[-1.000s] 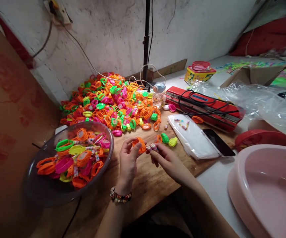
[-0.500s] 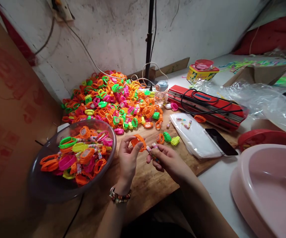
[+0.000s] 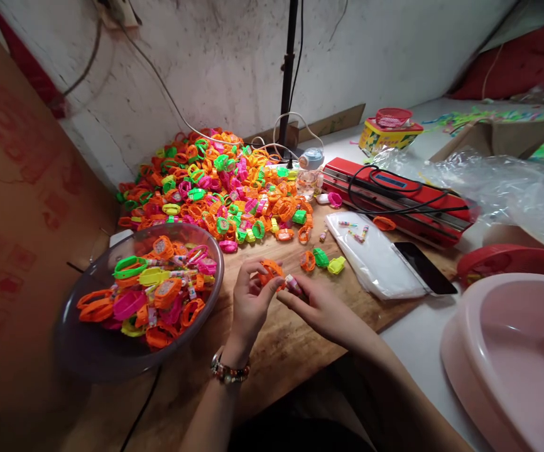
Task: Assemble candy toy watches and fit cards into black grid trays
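My left hand, with a beaded bracelet on its wrist, is closed on an orange toy watch. Close against it, my right hand grips a small candy-filled tube with a pale end by the watch; its fingers are partly blurred. Whether a second tube is hidden in that hand I cannot tell. Left of my hands, a dark translucent basin holds many coloured toy watches, some with tubes in them. Just beyond my hands lie an orange, a green and a yellow toy watch on the wooden board.
A big heap of toy watches lies against the wall. To the right are clear plastic bags with several tubes on top, a phone, a red sealing machine and a pink basin. A cardboard box stands left.
My hands have come closer together, and the tube in my right hand now meets the orange watch. The watch has turned in my left fingers. The camera view has shifted slightly.
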The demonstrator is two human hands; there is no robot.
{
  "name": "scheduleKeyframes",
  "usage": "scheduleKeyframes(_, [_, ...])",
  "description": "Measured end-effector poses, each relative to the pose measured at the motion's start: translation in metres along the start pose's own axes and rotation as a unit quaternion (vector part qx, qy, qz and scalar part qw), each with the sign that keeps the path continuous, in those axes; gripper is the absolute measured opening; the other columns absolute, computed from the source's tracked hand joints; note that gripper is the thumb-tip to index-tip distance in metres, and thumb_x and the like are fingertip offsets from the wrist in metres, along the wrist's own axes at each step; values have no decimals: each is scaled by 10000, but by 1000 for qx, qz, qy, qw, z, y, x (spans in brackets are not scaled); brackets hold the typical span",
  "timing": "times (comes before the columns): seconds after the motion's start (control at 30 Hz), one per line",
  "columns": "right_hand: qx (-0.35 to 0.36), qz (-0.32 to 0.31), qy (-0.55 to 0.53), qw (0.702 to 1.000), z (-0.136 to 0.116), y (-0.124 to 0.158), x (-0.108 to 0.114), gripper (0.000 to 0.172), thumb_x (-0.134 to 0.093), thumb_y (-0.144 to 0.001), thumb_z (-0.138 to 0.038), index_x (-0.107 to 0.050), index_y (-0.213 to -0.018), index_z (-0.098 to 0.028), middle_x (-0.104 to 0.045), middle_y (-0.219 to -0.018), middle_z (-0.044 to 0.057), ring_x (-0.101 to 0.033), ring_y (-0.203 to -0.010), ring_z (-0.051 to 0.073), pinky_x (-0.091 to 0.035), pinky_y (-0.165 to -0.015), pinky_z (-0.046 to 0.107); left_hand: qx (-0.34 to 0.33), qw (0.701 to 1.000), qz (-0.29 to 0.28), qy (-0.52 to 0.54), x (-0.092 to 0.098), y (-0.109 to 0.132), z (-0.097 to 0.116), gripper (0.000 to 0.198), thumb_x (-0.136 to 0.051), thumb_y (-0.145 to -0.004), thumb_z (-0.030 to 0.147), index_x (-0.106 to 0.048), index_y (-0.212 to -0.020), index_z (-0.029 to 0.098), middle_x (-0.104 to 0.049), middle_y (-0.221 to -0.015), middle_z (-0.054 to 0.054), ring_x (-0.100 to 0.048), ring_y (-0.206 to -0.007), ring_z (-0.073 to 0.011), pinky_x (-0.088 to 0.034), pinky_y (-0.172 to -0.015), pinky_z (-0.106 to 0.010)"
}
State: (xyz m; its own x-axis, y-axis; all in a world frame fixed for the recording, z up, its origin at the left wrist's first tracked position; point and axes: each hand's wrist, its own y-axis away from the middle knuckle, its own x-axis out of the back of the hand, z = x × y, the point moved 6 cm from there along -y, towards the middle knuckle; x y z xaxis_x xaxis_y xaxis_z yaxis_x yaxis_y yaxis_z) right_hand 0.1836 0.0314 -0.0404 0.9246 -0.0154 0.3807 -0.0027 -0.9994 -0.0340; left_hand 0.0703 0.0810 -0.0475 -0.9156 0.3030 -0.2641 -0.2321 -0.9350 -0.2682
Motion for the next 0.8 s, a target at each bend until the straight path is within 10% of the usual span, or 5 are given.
scheduleKeyframes(0.37, [72, 15, 15, 997, -3, 7, -18, 467, -479, -903, -522, -411, -565, -208, -402, -482, -46, -364, -445, 90, -247, -445, 242, -18, 999, -34, 5, 15, 13, 7, 235, -734, -758, 207, -510, -830, 201, -550, -983, 15, -696, -931, -195, -572, -697, -252])
scheduleKeyframes(0.57, [143, 73, 23, 987, -22, 13, -33, 381, -463, -939, -366, -505, -601, -195, -483, -511, -30, -449, -452, 92, -334, -480, 230, -73, 985, -10, -156, 27, 23, 36, 198, -725, -774, 222, -543, -848, 192, -582, -1019, -23, -648, -874, -125, -549, -744, -233])
scheduleKeyframes(0.7, [132, 38, -10, 990, -17, 4, -34, 300, -486, -923, -402, -652, -1035, -179, -709, -920, 76, -659, -826, 188, -491, -722, 282, -133, 916, 121, -357, 65, 19, 73, 157, -686, -809, 260, -561, -879, 196, -611, -1016, -48, -627, -966, -177, -537, -833, -317])
scheduleKeyframes(0.8, [85, 87, -47, 991, 1, -3, -11, 425, -527, -885, -457, -611, -1198, -182, -698, -1045, 100, -646, -925, 215, -497, -800, 331, -148, 789, 266, -533, 96, 16, 108, 226, -635, -841, 281, -558, -1023, 172, -606, -1111, -118, -582, -1097, -266, -484, -948, -461])
